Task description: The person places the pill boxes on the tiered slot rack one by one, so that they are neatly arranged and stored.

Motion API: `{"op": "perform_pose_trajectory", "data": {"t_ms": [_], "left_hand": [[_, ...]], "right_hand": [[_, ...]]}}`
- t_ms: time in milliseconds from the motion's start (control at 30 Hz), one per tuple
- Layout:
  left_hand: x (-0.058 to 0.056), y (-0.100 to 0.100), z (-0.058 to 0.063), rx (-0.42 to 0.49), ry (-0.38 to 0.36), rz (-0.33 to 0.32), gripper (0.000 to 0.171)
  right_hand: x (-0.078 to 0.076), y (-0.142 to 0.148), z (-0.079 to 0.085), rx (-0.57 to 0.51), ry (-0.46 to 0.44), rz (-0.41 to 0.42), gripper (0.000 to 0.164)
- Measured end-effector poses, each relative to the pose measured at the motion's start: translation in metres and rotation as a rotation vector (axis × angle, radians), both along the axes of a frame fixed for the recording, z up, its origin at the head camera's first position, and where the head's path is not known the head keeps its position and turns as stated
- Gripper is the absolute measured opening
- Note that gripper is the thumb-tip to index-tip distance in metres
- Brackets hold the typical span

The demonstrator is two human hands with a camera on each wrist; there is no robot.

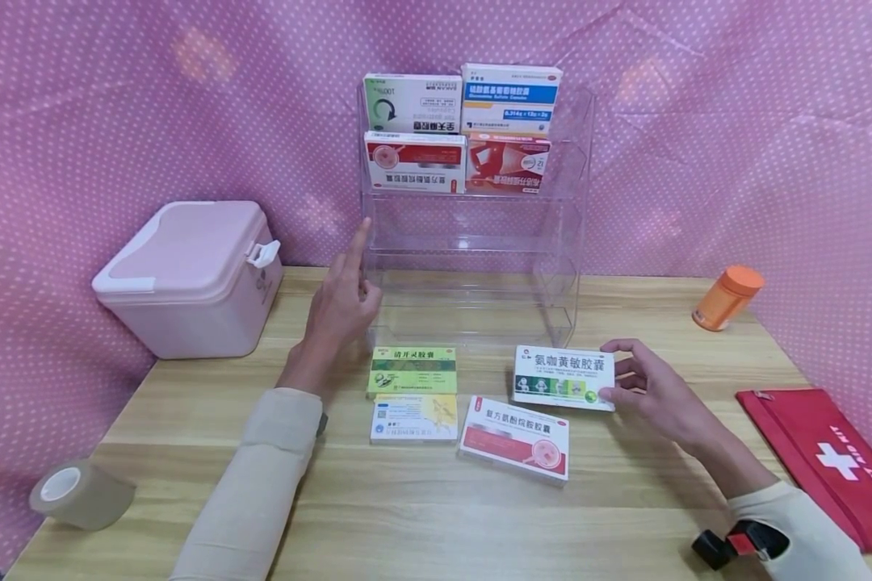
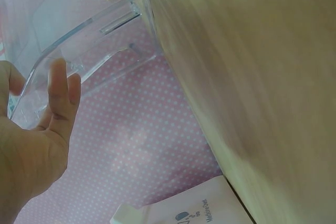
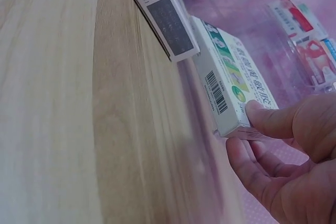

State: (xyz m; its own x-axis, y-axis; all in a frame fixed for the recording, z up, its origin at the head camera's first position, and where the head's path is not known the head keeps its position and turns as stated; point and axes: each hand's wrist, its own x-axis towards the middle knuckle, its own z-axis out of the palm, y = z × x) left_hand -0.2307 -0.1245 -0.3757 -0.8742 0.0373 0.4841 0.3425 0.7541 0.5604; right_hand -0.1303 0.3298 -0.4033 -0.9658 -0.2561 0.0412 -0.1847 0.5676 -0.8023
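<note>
Near the worktop's [image 1: 509,532] back edge stands a clear rack [image 1: 472,230], with the left hand [image 1: 340,298] at its left side, that grip spread and the index finger straight. Before the rack's front right corner, the right hand [image 1: 643,391] pinches the right end of a white-and-green box [image 1: 563,378] between thumb and fingers, and a red-and-white box [image 1: 516,440] lies just beside it, nearer the worktop's front edge

medicine boxes [image 1: 563,378]: 8 | hands [image 1: 337,303] [image 1: 650,395]: 2 | rack [image 1: 472,223], bottle [image 1: 727,300], pouch [image 1: 807,436], chest [image 1: 189,278], tape roll [image 1: 94,494]: 1 each
</note>
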Motion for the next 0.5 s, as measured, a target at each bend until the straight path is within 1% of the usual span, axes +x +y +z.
{"op": "perform_pose_trajectory", "data": {"t_ms": [233, 500], "left_hand": [[0.0, 0.0, -0.001, -0.007, -0.003, -0.001, 0.1], [0.001, 0.0, 0.0, -0.01, 0.009, -0.005, 0.098]], "right_hand": [[0.001, -0.003, 0.007, 0.003, 0.017, 0.007, 0.06], [0.001, -0.007, 0.019, 0.01, 0.036, 0.013, 0.058]]}}
